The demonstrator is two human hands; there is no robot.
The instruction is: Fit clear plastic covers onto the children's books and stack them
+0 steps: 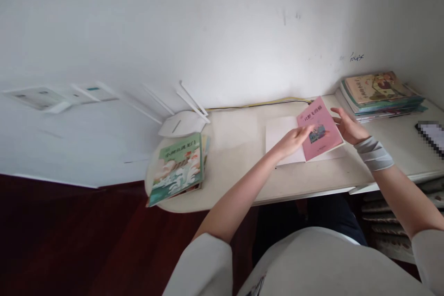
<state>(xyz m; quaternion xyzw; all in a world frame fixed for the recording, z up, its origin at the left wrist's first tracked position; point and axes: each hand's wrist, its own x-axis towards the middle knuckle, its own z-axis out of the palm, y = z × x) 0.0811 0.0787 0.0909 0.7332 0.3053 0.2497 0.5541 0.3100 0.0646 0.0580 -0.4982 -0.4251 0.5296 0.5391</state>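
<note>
Left hand [294, 142] and right hand [349, 128] stand either side of a pink book [329, 137], over the worktop [239, 148]. A pale wall [225, 32] closes off the whole back, and dark red floor [69, 236] shows past the worktop's rounded left end. The front edge runs just before the person's body. Between the book and the left end lies a wide stretch of bare white surface, room for sideways movement. To the right, a stack of books [381, 97] sits close to the wall, near the right hand. At the left end is a pile of books [180, 166], its green top cover jutting past the edge at one corner, with a white router [182, 124] just behind. A thin yellow and dark cable [260, 103] follows the foot of the wall.

The pink book has dark lettering above a small picture, and its cover is tilted up towards the person. White pages [279, 132] lie beneath and to its left; whether they belong to it, I cannot tell.

Left fingers stretch across the cover, but whether they grip it cannot be told. Right fingers are spread open just beside the book's right edge, contact unclear; a grey band [373, 153] wraps that wrist
</note>
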